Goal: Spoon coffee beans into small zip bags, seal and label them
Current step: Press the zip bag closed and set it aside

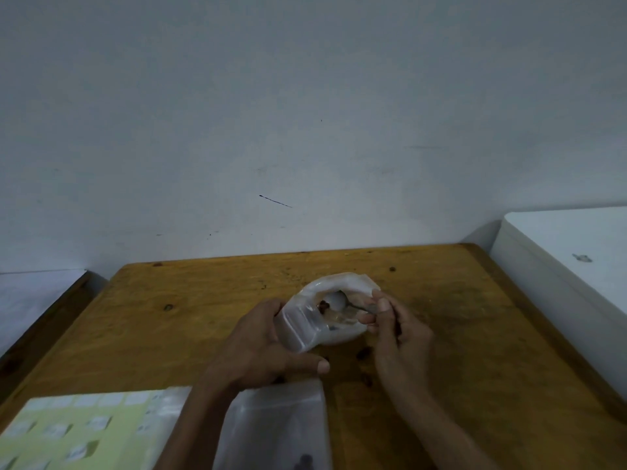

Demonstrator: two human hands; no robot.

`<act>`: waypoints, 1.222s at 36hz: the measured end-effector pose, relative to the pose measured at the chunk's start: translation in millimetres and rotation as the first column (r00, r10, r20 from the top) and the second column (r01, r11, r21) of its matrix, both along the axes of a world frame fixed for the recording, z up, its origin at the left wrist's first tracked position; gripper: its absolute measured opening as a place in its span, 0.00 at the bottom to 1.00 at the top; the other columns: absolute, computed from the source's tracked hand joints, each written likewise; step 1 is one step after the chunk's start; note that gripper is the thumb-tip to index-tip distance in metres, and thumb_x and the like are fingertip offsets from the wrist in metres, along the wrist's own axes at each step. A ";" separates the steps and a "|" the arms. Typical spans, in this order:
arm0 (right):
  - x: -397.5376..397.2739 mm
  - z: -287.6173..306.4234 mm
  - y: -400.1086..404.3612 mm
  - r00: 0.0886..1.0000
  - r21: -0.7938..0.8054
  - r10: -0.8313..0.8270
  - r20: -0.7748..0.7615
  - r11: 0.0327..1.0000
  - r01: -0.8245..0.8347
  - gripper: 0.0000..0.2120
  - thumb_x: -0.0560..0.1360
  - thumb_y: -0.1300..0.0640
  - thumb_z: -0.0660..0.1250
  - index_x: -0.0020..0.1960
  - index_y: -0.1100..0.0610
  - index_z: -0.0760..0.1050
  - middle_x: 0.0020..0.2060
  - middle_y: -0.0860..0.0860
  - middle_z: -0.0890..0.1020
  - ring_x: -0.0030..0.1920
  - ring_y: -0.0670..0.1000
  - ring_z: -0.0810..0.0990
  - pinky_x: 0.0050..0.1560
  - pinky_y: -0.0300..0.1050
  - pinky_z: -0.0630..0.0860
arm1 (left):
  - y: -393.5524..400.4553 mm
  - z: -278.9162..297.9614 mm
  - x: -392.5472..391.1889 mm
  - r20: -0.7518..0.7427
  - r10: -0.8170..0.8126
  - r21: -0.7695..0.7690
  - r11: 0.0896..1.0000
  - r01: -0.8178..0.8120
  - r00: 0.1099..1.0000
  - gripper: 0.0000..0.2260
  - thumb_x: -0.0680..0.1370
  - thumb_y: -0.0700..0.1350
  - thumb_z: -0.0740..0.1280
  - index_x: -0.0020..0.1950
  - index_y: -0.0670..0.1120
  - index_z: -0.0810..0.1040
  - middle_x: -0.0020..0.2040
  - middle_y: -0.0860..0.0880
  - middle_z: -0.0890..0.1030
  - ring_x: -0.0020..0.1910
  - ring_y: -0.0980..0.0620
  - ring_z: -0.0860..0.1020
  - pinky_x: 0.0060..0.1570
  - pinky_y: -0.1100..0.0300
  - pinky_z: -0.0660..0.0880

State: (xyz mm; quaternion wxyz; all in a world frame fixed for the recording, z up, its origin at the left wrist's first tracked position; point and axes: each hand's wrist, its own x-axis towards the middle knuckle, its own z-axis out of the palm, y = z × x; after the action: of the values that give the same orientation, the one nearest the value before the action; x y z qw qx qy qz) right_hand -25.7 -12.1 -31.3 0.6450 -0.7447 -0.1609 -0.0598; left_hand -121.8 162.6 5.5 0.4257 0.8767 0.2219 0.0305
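A clear plastic zip bag (307, 329) lies open-mouthed on the wooden table (169, 334), held by my left hand (261, 347), whose fingers curl round its near left corner. My right hand (397, 329) pinches the handle of a metal spoon (342, 301). The spoon's bowl sits inside the bag's mouth, with a few dark coffee beans (324, 304) beside it. Another clear zip bag (274, 425) lies flat near the front edge, with a few beans in it.
A pale green label sheet (78, 429) with white stickers lies at the front left. Loose beans (363, 353) dot the table under my right wrist. A white box (570, 262) stands to the right of the table. A pale wall rises behind.
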 end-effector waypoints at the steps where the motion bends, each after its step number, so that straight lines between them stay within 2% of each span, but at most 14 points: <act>1: -0.3 -0.8 1.6 0.998 0.044 -0.007 -0.061 0.999 0.010 0.11 0.83 0.54 0.60 0.53 0.39 0.77 0.39 0.42 0.84 0.43 0.38 0.82 0.40 0.32 0.78 | 0.8 -0.2 0.9 0.012 0.001 -0.010 1.000 -0.001 1.000 0.47 0.49 0.66 0.81 0.64 0.55 0.71 0.57 0.56 0.79 0.55 0.54 0.78 0.52 0.50 0.81; 3: -2.4 -1.4 3.6 0.989 0.099 -0.007 -0.148 0.995 0.022 0.11 0.82 0.53 0.60 0.50 0.39 0.78 0.37 0.44 0.85 0.40 0.40 0.83 0.40 0.36 0.79 | 2.3 0.4 3.0 0.038 0.006 -0.027 1.000 -0.005 0.999 0.47 0.49 0.65 0.82 0.64 0.54 0.72 0.56 0.55 0.80 0.54 0.54 0.79 0.51 0.50 0.81; 8: -7.1 -1.4 6.3 0.947 0.210 0.030 -0.320 0.977 0.040 0.11 0.82 0.55 0.61 0.49 0.44 0.80 0.38 0.48 0.85 0.42 0.45 0.84 0.43 0.39 0.79 | 5.5 8.1 10.1 0.074 0.014 -0.068 0.998 -0.009 0.997 0.43 0.52 0.59 0.84 0.63 0.53 0.74 0.56 0.54 0.81 0.54 0.54 0.79 0.50 0.54 0.82; 11: -6.3 -0.2 10.2 0.908 0.262 0.037 -0.417 0.962 0.081 0.11 0.82 0.55 0.61 0.49 0.47 0.81 0.39 0.46 0.86 0.43 0.47 0.84 0.44 0.41 0.80 | 6.4 13.3 13.9 0.088 0.004 -0.067 0.998 0.002 0.996 0.43 0.53 0.58 0.85 0.64 0.52 0.73 0.56 0.54 0.80 0.54 0.54 0.80 0.50 0.54 0.82; 17: -3.9 3.0 18.8 0.835 0.341 0.112 -0.538 0.935 0.094 0.10 0.83 0.57 0.61 0.52 0.53 0.82 0.45 0.50 0.86 0.41 0.46 0.84 0.38 0.37 0.77 | 8.2 17.2 17.6 0.107 -0.006 -0.041 0.999 0.011 0.994 0.44 0.54 0.56 0.84 0.67 0.50 0.72 0.57 0.54 0.79 0.54 0.55 0.79 0.48 0.57 0.82; 20: 0.7 4.8 19.7 0.797 0.393 0.137 -0.588 0.910 0.134 0.09 0.82 0.59 0.62 0.52 0.55 0.81 0.45 0.52 0.85 0.41 0.48 0.84 0.38 0.37 0.79 | 11.3 17.1 14.9 0.116 0.000 -0.059 0.998 0.007 0.993 0.41 0.55 0.55 0.84 0.64 0.51 0.73 0.56 0.54 0.79 0.54 0.55 0.79 0.47 0.59 0.82; 26: 11.6 10.7 20.1 0.820 0.424 0.134 -0.557 0.895 0.142 0.09 0.82 0.60 0.62 0.51 0.56 0.81 0.45 0.52 0.86 0.39 0.47 0.84 0.38 0.37 0.80 | 21.7 12.9 10.7 0.112 0.035 -0.090 0.996 -0.025 0.993 0.38 0.55 0.56 0.83 0.61 0.53 0.74 0.55 0.53 0.80 0.52 0.53 0.80 0.46 0.57 0.82; 30: 21.8 15.7 23.6 0.832 0.449 0.151 -0.534 0.885 0.127 0.08 0.82 0.60 0.62 0.53 0.58 0.80 0.45 0.54 0.86 0.37 0.46 0.83 0.37 0.37 0.79 | 27.6 11.3 14.9 0.130 0.084 -0.106 0.992 -0.070 0.988 0.37 0.55 0.54 0.83 0.60 0.52 0.74 0.53 0.54 0.80 0.51 0.54 0.80 0.43 0.60 0.80; 34: 32.1 20.9 26.4 0.843 0.476 0.160 -0.513 0.871 0.124 0.08 0.82 0.60 0.62 0.54 0.60 0.80 0.45 0.55 0.85 0.38 0.47 0.83 0.36 0.36 0.79 | 40.0 9.1 21.0 0.126 0.124 -0.175 0.979 -0.101 0.984 0.36 0.53 0.54 0.85 0.58 0.52 0.77 0.52 0.51 0.83 0.52 0.51 0.82 0.48 0.52 0.83; 39: 42.7 29.8 27.9 0.872 0.480 0.153 -0.466 0.871 0.104 0.08 0.83 0.61 0.62 0.52 0.60 0.80 0.45 0.55 0.85 0.37 0.48 0.82 0.35 0.36 0.78 | 53.0 12.7 28.3 0.082 0.118 -0.210 0.973 -0.098 0.990 0.44 0.48 0.60 0.85 0.62 0.50 0.77 0.55 0.50 0.83 0.54 0.48 0.82 0.48 0.51 0.82; 44: 49.2 39.3 25.8 0.887 0.511 0.178 -0.426 0.856 0.073 0.09 0.83 0.59 0.61 0.52 0.58 0.80 0.44 0.53 0.85 0.34 0.45 0.82 0.35 0.36 0.77 | 54.6 7.2 29.0 0.060 0.109 -0.181 0.979 -0.096 0.992 0.44 0.48 0.63 0.84 0.61 0.50 0.77 0.55 0.50 0.83 0.54 0.48 0.82 0.51 0.45 0.82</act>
State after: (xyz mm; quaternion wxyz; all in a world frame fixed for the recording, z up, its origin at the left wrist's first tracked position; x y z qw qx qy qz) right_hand 23.5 13.7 8.0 0.8406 -0.5333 -0.0031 0.0949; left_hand -92.8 217.3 12.7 0.5077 0.8209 0.2539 0.0627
